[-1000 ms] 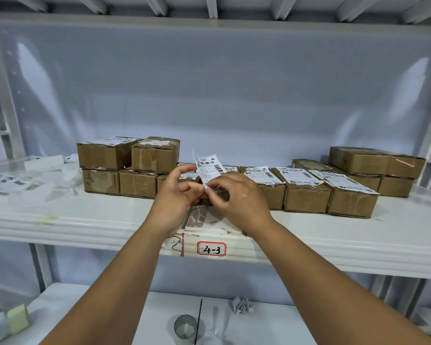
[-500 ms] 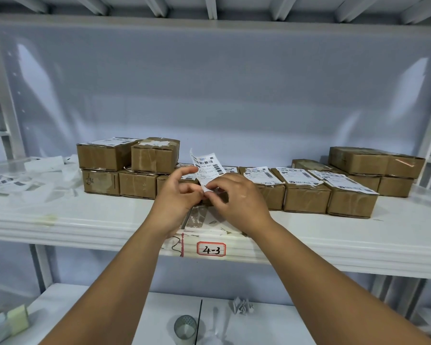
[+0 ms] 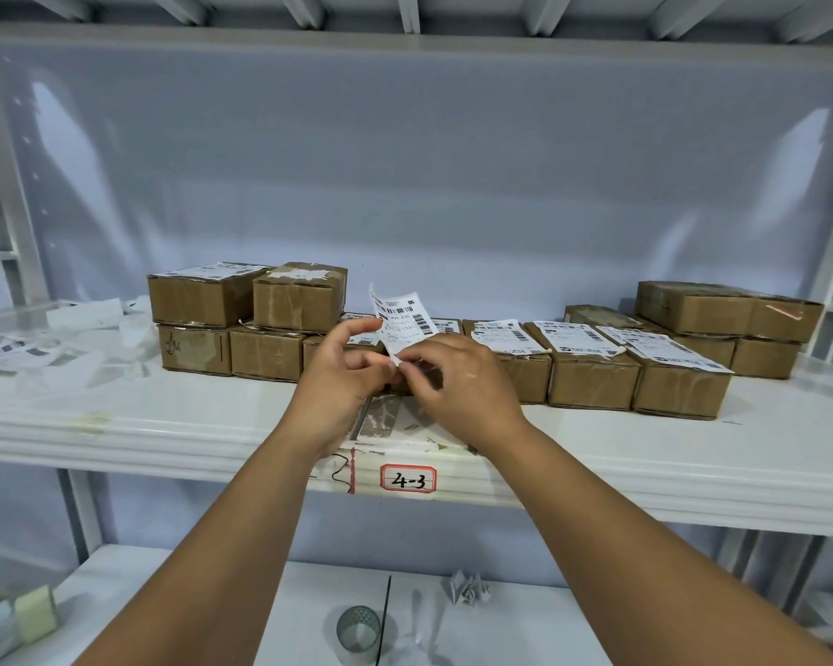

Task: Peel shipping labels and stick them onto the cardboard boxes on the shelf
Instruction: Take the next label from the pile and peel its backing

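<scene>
White metal shelf [image 3: 164, 415]; above red-bordered 4-3 tag [image 3: 408, 479], left hand [image 3: 342, 377] and right hand [image 3: 462, 382] both pinch white barcoded shipping label [image 3: 400, 319]; hasty pull could tear or fold it

Two grips joined, forearms converging from below.
The left grip [image 3: 342, 372] curled, its forefinger raised and thumb tucked towards the right grip [image 3: 458, 377] just beside it. Both pinched a label [image 3: 400, 319] between them, the right at its lower corner. Both forearms were bare.
</scene>
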